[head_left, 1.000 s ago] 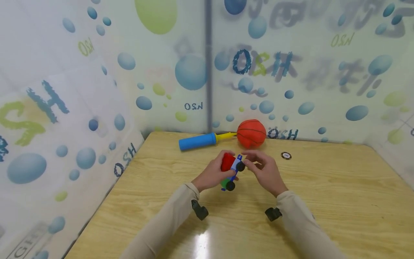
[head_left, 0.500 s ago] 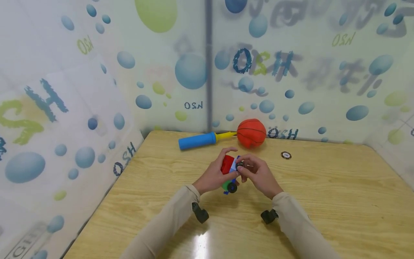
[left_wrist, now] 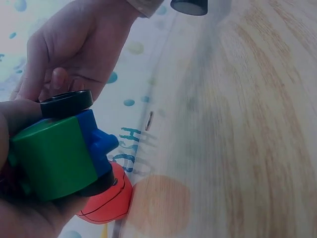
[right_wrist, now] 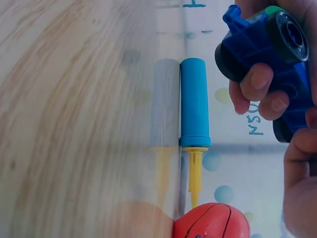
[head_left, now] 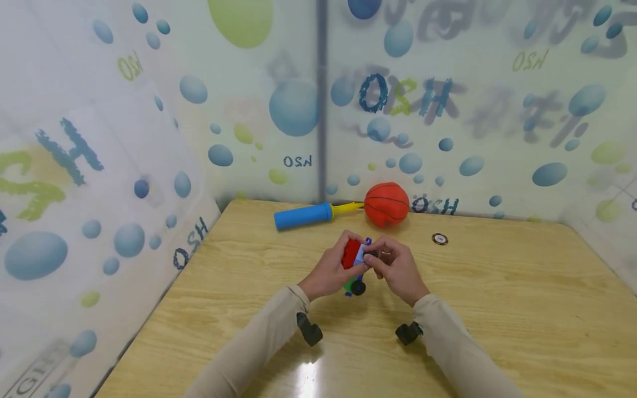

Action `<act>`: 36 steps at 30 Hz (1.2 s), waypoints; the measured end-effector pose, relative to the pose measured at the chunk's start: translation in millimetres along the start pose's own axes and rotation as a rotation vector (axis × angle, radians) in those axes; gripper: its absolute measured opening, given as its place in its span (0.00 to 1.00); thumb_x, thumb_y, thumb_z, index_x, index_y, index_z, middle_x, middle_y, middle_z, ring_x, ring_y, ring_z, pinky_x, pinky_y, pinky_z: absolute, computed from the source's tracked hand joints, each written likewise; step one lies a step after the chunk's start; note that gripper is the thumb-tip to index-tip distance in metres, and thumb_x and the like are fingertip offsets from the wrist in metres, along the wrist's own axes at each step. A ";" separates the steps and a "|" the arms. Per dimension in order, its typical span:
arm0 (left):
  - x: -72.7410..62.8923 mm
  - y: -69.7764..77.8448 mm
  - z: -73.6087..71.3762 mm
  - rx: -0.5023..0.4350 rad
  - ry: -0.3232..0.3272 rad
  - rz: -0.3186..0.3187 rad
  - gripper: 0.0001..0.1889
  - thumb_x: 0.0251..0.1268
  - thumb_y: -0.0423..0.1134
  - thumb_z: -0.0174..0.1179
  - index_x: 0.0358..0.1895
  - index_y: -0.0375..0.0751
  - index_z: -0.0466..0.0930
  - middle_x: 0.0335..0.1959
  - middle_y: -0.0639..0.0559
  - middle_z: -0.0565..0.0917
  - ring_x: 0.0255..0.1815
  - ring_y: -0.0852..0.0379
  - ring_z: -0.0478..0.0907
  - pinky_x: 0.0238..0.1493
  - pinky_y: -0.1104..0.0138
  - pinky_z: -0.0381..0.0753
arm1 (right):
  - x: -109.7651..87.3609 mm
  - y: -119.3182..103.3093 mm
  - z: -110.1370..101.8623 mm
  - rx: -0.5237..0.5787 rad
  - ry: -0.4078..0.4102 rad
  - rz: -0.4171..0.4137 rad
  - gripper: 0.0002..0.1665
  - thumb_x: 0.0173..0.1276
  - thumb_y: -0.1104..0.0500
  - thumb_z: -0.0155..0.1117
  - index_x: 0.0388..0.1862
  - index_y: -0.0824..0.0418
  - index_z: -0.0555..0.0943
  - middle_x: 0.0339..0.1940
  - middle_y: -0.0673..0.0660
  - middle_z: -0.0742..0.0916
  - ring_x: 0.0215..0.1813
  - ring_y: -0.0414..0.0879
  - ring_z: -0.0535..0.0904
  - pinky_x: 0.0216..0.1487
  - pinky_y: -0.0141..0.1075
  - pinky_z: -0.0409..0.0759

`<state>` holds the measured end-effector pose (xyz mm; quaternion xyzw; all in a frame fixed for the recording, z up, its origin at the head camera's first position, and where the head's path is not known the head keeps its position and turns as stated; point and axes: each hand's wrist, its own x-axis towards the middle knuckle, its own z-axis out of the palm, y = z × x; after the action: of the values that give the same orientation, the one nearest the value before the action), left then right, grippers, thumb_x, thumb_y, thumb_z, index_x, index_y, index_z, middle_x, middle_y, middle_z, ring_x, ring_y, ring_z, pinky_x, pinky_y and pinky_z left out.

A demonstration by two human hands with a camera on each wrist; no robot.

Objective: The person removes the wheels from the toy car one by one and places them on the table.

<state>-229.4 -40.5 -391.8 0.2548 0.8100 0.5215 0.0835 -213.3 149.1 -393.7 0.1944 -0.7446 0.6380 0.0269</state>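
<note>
My left hand (head_left: 328,273) grips a small toy car (head_left: 350,254) above the table. The car has a blue chassis (right_wrist: 255,42), a red block, a light-blue part and a green block (left_wrist: 54,158). Its black wheels stick out at the sides; the near wheel (head_left: 358,287) is plain to see. My right hand (head_left: 400,273) pinches the far wheel (head_left: 370,255) between thumb and fingers, which cover most of it. In the right wrist view, left fingertips (right_wrist: 260,77) wrap under the chassis.
A red ball (head_left: 387,205) with black lines sits at the back of the wooden table (head_left: 497,309). Left of it lies a blue hand pump (head_left: 303,216) with a yellow end reaching the ball. A round chip (head_left: 440,239) lies to the right. Patterned walls stand behind and left.
My right hand has come in from the right and closed its fingers on the car's far wheel. The left hand keeps its hold, nearly still.
</note>
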 end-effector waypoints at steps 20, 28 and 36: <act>-0.7 -3.0 -14.9 -0.006 0.091 -0.120 0.26 0.69 0.43 0.63 0.65 0.56 0.61 0.60 0.44 0.78 0.50 0.50 0.81 0.49 0.56 0.87 | 13.2 -2.9 -26.4 -0.270 -0.100 0.055 0.15 0.73 0.63 0.62 0.56 0.59 0.79 0.36 0.70 0.83 0.23 0.53 0.79 0.32 0.44 0.85; -6.1 -6.0 -23.5 -0.112 0.042 -0.151 0.25 0.70 0.43 0.63 0.64 0.60 0.62 0.58 0.42 0.78 0.39 0.54 0.88 0.49 0.56 0.88 | 30.2 14.9 -54.8 -0.531 -0.331 0.213 0.17 0.70 0.68 0.61 0.57 0.64 0.80 0.31 0.65 0.87 0.25 0.46 0.80 0.30 0.37 0.82; -7.8 -5.0 -25.4 -0.109 0.031 -0.174 0.25 0.70 0.44 0.63 0.64 0.61 0.62 0.59 0.42 0.78 0.40 0.52 0.88 0.47 0.56 0.89 | 49.5 29.9 -66.1 -0.629 -0.377 0.352 0.17 0.69 0.66 0.64 0.56 0.63 0.81 0.26 0.56 0.87 0.24 0.44 0.81 0.30 0.37 0.83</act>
<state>-234.5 -66.4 -386.0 0.1703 0.8008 0.5594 0.1297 -282.5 203.2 -395.3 0.1600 -0.9172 0.3272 -0.1618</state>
